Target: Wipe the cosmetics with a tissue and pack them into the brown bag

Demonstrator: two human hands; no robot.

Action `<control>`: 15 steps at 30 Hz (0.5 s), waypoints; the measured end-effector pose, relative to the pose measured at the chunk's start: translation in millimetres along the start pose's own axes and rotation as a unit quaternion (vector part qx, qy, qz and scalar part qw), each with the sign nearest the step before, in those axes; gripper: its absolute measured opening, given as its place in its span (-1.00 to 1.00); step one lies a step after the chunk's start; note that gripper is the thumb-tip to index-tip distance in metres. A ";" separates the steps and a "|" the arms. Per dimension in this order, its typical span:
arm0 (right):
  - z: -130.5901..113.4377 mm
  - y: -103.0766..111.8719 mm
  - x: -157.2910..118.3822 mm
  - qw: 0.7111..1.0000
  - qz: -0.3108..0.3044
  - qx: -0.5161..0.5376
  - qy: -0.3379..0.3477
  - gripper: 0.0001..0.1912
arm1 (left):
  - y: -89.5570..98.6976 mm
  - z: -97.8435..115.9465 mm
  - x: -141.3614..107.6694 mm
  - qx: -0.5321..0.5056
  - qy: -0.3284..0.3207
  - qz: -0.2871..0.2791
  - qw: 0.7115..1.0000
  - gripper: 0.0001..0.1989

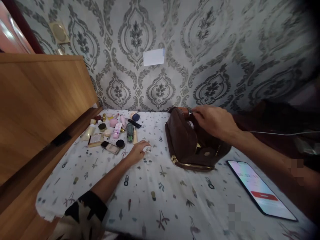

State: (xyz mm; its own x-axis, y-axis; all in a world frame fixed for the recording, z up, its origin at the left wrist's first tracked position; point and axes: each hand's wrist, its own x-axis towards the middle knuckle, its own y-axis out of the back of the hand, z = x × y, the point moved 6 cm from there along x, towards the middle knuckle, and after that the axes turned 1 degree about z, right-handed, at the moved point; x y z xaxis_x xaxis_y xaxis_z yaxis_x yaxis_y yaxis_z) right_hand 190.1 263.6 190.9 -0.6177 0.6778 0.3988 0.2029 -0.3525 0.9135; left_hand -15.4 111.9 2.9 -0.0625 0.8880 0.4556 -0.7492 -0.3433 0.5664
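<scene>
My left hand (138, 152) is closed around a crumpled white tissue or cloth (147, 149), low over the white printed sheet (150, 180). A dark brown bag (183, 141) with gold zips stands open to the right of it. My right hand (212, 120) reaches over the bag's mouth, its fingers pinched at the far upper edge. What lies deeper inside the bag is mostly hidden. Left of my left hand are a green-capped bottle (129, 132), a beige tube (135, 136), a round black jar (120, 143) and a foundation bottle (110, 147).
Several more cosmetics, among them a pink-and-white tube (117, 130) and a palette (95, 140), cluster at the back left. A phone (261, 190) with a lit screen lies at the right front. A wooden cabinet (45, 106) borders the left, a patterned wall (160, 83) the back.
</scene>
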 end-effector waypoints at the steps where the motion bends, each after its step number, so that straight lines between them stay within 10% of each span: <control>1: -12.1 11.2 -7.6 0.998 0.043 0.046 0.008 -0.69 | 0.3 0.2 0.1 -0.001 0.001 0.000 1.000 -0.55; 4: -62.7 18.3 -38.0 0.967 0.097 0.217 0.096 -0.73 | 2.5 1.9 0.6 -0.006 0.002 0.003 1.000 -0.61; 8: -136.7 -26.7 -80.7 0.922 0.011 0.322 0.215 -0.68 | 8.2 4.7 -0.1 -0.017 0.011 0.018 1.000 -0.75; 15: -176.4 -107.8 -101.9 0.835 -0.031 0.547 0.051 -0.67 | 26.3 -0.7 -2.6 -0.018 0.073 0.095 0.993 -0.79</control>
State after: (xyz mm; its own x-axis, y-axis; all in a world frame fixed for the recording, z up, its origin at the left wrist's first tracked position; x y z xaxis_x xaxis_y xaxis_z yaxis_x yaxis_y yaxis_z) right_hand 97.2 118.8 37.6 -0.7026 0.5952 0.3900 0.7066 0.5191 0.4808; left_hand -35.4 100.7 16.1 -0.2975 0.8439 0.4465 -0.7376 -0.5001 0.4538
